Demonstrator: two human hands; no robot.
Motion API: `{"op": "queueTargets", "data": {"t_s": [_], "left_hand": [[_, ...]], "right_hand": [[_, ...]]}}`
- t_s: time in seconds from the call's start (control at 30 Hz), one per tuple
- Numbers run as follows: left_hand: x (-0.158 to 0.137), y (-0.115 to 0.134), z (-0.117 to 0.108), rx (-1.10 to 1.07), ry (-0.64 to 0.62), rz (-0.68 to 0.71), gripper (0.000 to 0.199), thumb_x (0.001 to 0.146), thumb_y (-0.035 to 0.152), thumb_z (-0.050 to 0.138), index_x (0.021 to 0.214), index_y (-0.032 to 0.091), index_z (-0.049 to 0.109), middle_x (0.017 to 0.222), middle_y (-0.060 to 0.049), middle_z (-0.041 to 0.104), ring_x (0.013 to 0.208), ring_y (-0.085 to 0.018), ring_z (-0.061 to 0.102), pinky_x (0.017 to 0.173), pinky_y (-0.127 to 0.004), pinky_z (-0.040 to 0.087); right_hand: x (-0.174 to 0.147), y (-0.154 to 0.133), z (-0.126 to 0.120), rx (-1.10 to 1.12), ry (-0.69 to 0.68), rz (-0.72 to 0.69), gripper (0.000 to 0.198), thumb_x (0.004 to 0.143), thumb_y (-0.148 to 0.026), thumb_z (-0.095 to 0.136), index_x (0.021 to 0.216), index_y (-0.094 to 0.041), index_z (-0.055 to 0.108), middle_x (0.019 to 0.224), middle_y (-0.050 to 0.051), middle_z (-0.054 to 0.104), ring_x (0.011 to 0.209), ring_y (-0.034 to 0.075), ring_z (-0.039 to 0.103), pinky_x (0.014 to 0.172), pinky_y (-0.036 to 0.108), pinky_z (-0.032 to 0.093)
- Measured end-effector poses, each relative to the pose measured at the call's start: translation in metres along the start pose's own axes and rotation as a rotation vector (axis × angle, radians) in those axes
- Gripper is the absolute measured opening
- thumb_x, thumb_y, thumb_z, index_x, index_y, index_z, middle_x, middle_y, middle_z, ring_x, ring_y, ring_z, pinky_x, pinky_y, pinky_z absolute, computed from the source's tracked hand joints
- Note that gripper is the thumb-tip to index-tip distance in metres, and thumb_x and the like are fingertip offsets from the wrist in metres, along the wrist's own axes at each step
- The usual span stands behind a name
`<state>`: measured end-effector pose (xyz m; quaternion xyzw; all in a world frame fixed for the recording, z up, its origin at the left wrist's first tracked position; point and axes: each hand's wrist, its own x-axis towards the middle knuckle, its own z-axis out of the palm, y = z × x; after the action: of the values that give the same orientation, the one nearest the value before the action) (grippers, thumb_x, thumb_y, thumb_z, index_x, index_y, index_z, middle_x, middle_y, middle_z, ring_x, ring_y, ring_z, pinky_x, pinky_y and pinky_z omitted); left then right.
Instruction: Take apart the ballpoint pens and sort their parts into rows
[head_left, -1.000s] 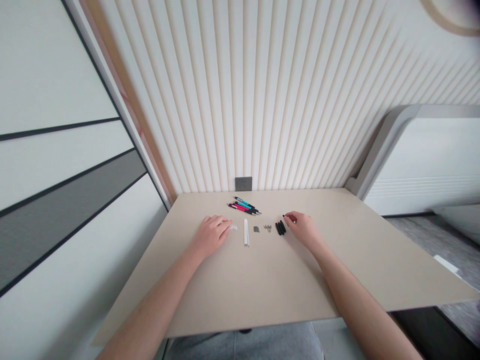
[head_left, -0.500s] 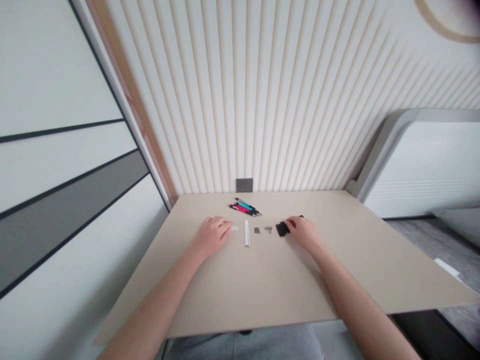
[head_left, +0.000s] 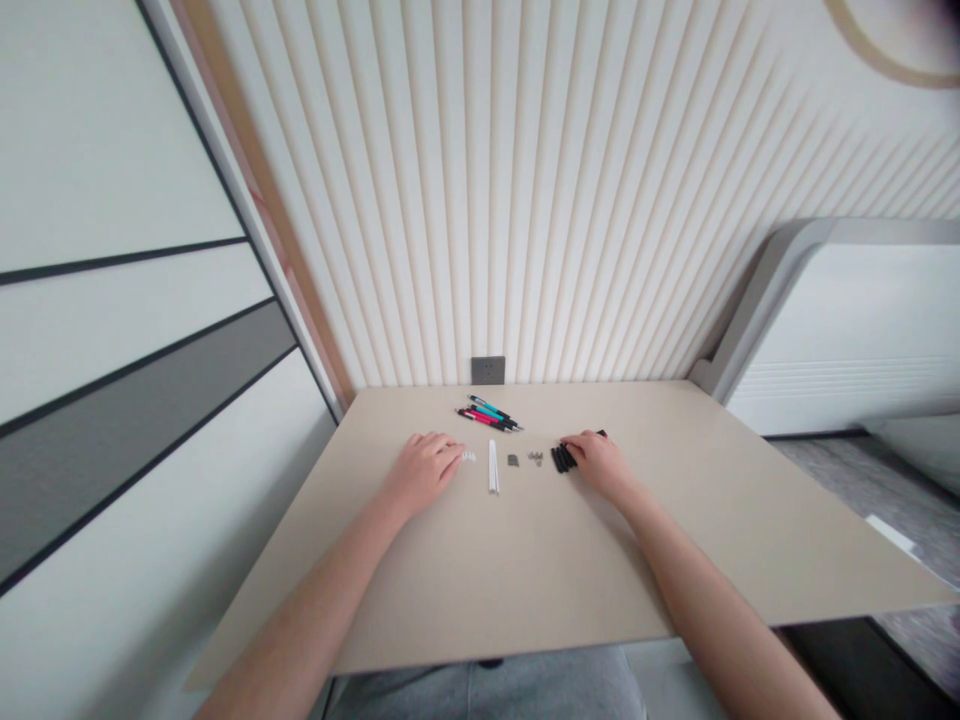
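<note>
My left hand (head_left: pixel 426 472) rests on the table with its fingers laid out, the tips beside a small group of white pieces (head_left: pixel 469 456). To their right lie thin white pen refills (head_left: pixel 493 470), a patch of tiny grey parts (head_left: pixel 513 460) and some small metallic pieces (head_left: pixel 535 458). My right hand (head_left: pixel 600 466) lies over a row of black ribbed tubes (head_left: pixel 560 459), fingers stretched across their far ends and hiding part of the row. Neither hand visibly lifts anything.
Several pens (head_left: pixel 487 414) with pink, blue and black bodies lie in a pile behind the small parts. A dark wall socket (head_left: pixel 488 370) sits above the beige table's (head_left: pixel 480 570) back edge. A bed headboard (head_left: pixel 847 320) stands at the right, cabinet panels (head_left: pixel 150 380) at the left.
The fingers of my right hand have shifted slightly left and stretched further over the black tubes. My left hand and the laid-out parts stay where they were.
</note>
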<state>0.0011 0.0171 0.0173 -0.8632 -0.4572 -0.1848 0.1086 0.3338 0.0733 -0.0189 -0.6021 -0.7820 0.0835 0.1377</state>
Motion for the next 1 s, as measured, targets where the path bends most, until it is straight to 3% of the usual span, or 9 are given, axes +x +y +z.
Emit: {"op": "queueTargets", "data": {"t_s": [0.47, 1.0], "left_hand": [[-0.0002, -0.0005, 0.0019, -0.003, -0.016, -0.007, 0.022, 0.096, 0.023, 0.044, 0.107, 0.023, 0.063, 0.099, -0.005, 0.064, 0.095, -0.020, 0.056, 0.080, -0.036, 0.037], [-0.0001, -0.0006, 0.0007, 0.004, -0.026, -0.007, 0.022, 0.096, 0.023, 0.044, 0.106, 0.023, 0.064, 0.099, -0.005, 0.064, 0.095, -0.021, 0.056, 0.080, -0.036, 0.038]], "right_hand": [[-0.0038, -0.0040, -0.0085, -0.022, -0.047, -0.018, 0.033, 0.093, -0.026, 0.042, 0.114, -0.029, 0.067, 0.105, 0.005, 0.067, 0.098, 0.020, 0.060, 0.081, 0.028, 0.038], [-0.0026, -0.0014, -0.0069, 0.010, -0.051, -0.062, 0.031, 0.093, -0.027, 0.043, 0.109, -0.022, 0.069, 0.104, 0.008, 0.068, 0.099, 0.019, 0.060, 0.087, 0.025, 0.038]]}}
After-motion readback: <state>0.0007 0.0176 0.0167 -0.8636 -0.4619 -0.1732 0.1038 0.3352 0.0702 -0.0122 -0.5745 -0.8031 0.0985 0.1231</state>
